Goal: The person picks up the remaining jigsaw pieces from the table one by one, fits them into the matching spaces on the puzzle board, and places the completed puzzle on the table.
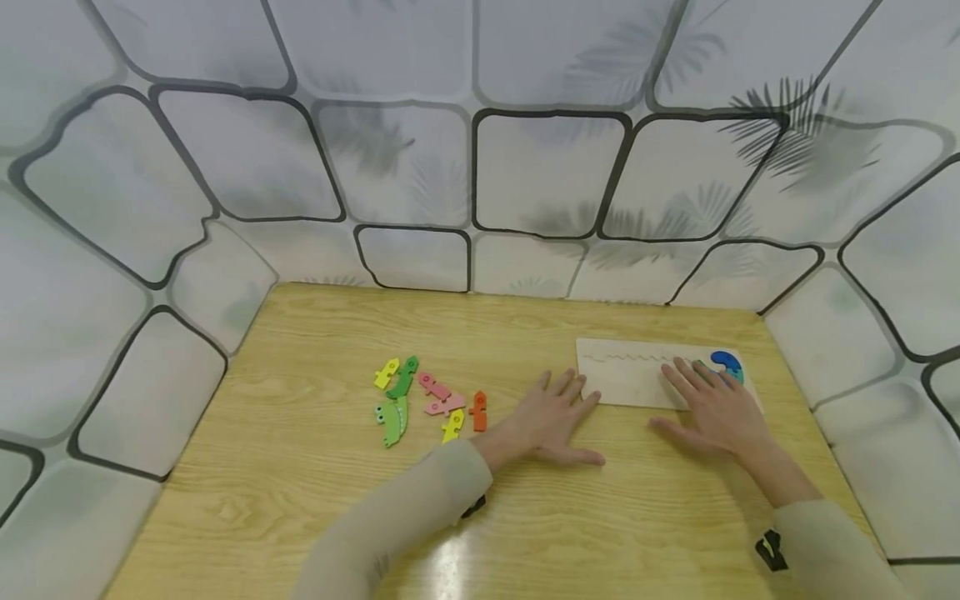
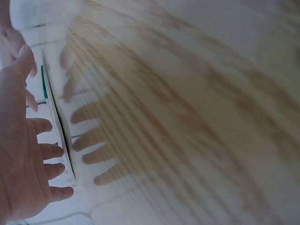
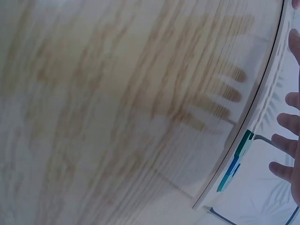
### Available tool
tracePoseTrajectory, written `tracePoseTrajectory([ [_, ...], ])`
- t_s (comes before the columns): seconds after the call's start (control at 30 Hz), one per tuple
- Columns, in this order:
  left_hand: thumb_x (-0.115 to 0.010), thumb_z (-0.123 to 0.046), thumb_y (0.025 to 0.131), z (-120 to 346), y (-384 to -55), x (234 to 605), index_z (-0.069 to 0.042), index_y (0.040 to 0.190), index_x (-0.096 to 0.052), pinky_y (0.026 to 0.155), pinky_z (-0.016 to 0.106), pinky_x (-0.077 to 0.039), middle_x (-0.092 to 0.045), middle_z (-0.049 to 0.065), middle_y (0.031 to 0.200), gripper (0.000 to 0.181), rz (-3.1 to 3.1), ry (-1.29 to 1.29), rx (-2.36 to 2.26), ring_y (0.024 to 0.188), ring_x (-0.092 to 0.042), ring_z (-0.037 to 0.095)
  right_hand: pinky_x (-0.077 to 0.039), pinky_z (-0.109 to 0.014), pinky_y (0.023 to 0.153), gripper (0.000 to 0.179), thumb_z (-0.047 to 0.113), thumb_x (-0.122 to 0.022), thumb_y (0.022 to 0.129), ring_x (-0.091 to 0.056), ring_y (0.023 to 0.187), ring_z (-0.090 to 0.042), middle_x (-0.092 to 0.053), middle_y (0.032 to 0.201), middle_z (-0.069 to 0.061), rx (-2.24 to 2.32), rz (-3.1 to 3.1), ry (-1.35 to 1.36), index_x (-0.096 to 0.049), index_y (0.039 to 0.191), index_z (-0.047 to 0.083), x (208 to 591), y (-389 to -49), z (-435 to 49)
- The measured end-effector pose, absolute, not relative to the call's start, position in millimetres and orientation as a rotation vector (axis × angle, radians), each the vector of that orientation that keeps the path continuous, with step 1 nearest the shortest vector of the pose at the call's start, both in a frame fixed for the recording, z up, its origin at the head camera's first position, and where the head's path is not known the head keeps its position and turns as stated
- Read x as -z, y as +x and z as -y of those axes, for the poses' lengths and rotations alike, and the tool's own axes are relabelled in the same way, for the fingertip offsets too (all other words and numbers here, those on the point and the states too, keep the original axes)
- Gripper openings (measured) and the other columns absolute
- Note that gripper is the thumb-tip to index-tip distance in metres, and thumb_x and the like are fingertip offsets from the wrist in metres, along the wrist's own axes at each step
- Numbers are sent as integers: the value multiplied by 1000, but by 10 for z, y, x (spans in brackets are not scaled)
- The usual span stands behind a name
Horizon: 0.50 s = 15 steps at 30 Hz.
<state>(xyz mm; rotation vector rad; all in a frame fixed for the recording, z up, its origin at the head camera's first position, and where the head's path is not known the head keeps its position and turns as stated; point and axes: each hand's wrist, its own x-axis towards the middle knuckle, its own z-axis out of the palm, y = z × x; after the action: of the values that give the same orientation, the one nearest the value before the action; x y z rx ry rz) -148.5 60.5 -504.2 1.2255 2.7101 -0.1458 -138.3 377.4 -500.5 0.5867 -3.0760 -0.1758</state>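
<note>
A pale wooden puzzle board (image 1: pixel 637 377) with a wavy groove lies on the right part of the table. A blue curved piece (image 1: pixel 726 360) sits at its right end, and a green bit beside it is mostly hidden by fingers. My left hand (image 1: pixel 546 421), fingers straight and spread, has its fingertips at the board's left end. Spread flat over the board's right half, my right hand (image 1: pixel 720 417) partly covers the blue piece. Neither hand grips anything. The right wrist view shows a green-and-blue piece (image 3: pixel 229 166) standing slightly proud of the board.
Loose puzzle pieces lie left of my left forearm: a green crocodile head (image 1: pixel 392 419), a dark green piece (image 1: pixel 405 377), two yellow ones, two pink ones (image 1: pixel 446 404) and an orange one (image 1: pixel 479 411). Patterned walls (image 1: pixel 420 258) enclose the wood-grain table (image 1: pixel 300 467) at the back and sides.
</note>
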Motion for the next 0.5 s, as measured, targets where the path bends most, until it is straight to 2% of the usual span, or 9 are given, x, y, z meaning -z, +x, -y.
tracePoseTrajectory([
  [0.5,-27,-94,90,-691,-1516,5079,-29,171,-17,134,53,-21,-14,6,179,105,-2729,1179,242,168,-14,27,-38,-70,118,92,72,-52,99,-44,147,-54,-40,166,-27,195,3145,549,-41,161,5,5037,-1616,-3865],
])
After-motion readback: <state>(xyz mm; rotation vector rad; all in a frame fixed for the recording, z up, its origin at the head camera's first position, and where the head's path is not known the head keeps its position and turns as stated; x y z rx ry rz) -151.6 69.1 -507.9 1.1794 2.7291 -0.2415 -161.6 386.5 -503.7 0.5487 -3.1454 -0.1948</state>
